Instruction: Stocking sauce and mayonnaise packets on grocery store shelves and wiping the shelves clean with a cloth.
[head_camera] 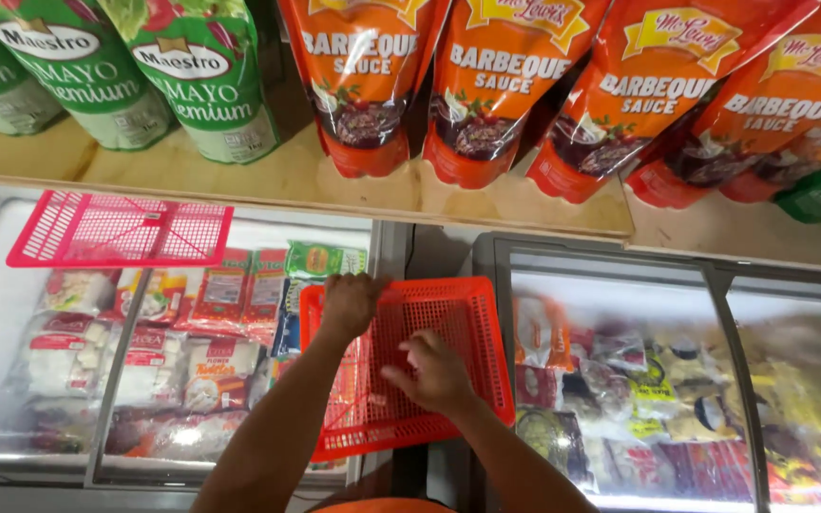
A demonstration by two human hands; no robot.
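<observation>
A red-orange plastic mesh basket [467, 313] rests across the gap between two chest freezers. My left hand [349, 302] grips its far left rim. My right hand [434, 372] reaches down inside the basket, fingers curled against its mesh floor; whether it holds anything I cannot tell. The basket looks empty.
A pink mesh tray [121, 228] lies on the left freezer's glass lid [11, 313], over frozen packets. The right freezer [715, 380] holds more frozen bags. Above, a wooden shelf [268, 180] carries green mayonnaise pouches [197, 66] and orange sauce pouches [496, 85].
</observation>
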